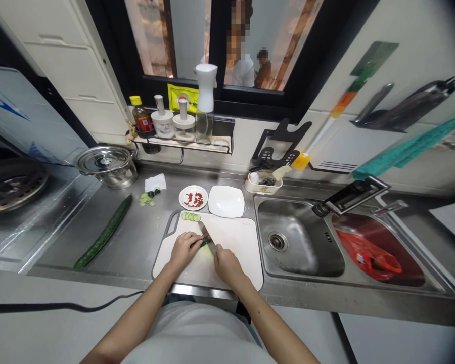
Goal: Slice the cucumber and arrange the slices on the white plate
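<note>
My right hand (228,265) is closed round the handle of a knife (207,237), its blade pointing away from me over the white cutting board (240,253). Just left of the blade, my left hand (185,248) has its fingers bent down on a dark green cucumber piece (203,243), mostly hidden by the fingers. Several thin cucumber slices (191,217) lie in a row at the board's far edge. Beyond the board stand a small plate (182,198) holding chopped red bits and a bare white square plate (226,201). A whole cucumber (106,232) lies on the counter to the left.
Cucumber scraps (146,199) lie beside a white paper (155,183). A lidded steel pot (117,169) stands back left. On the right is a double sink (299,247) with a red plastic bag (371,255). A wall shelf (182,143) carries bottles and jars.
</note>
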`<state>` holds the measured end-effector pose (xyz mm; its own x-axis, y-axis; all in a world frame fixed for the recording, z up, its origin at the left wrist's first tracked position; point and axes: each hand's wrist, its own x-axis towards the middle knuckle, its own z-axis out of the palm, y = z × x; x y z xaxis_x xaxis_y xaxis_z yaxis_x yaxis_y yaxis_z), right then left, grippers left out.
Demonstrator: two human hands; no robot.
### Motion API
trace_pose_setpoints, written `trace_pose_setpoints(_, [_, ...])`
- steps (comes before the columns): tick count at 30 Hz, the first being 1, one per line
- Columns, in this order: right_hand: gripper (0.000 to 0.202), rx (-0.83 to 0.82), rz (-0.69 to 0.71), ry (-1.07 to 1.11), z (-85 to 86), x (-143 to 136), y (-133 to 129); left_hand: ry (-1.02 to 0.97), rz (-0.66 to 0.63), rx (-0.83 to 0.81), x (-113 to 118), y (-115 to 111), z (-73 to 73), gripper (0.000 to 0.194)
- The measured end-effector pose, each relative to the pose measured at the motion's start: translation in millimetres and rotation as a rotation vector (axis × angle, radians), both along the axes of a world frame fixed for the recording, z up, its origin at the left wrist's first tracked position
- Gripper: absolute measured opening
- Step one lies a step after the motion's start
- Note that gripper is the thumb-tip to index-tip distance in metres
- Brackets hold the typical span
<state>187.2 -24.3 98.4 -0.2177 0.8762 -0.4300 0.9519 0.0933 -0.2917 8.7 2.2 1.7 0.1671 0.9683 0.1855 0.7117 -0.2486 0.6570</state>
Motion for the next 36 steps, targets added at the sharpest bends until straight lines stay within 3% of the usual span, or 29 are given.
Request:
trace_pose_setpoints(16, [0.033,-0.007,0.048,-0.008,-0.8,-2.9,0.7,0.014,-0.005,0.022,0.7,-0.8,1.6,0.022])
trace_pose_setpoints(28, [0.034,-0.1,0.037,-0.029,8.9,5.9,-16.5,-0.018,-0.029,0.07,0.0,0.8,2.5,0.022])
trace_pose_setpoints(36, [0.034,-0.07,0.047,-0.04,4.3,-0.7,-9.4,-0.027,-0.038,0.076,-0.2,1.6,4.8,0.022])
